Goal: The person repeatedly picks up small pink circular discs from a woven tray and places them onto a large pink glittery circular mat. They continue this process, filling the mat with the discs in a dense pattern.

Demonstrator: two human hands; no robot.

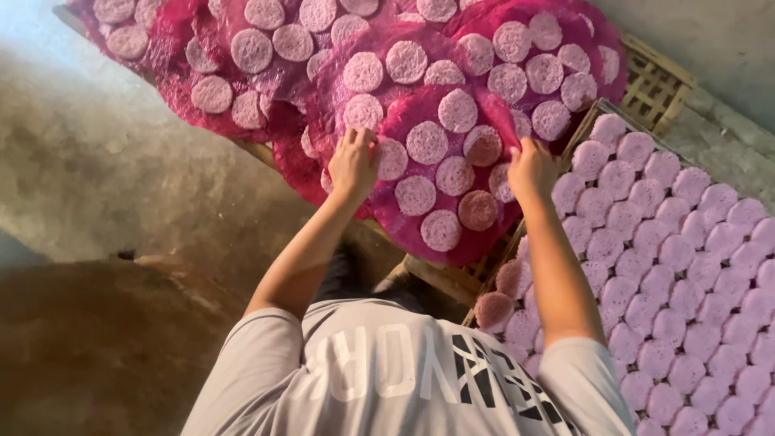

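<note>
A round magenta mesh sheet [452,234] carrying several pale pink round discs [426,142] lies on top of a pile of similar sheets. My left hand [353,161] pinches its left edge, fingers closed on the mesh. At the sheet's right edge my right hand [531,168] grips the mesh in the same way. Both arms reach forward from a grey printed T-shirt [387,371] at the bottom of the view.
More magenta sheets with discs [266,48] are stacked across the top. A woven bamboo tray [658,77] at the right holds rows of lilac-pink discs [670,266]. Bare concrete floor [89,161] lies at the left, a brown mound [89,347] at the lower left.
</note>
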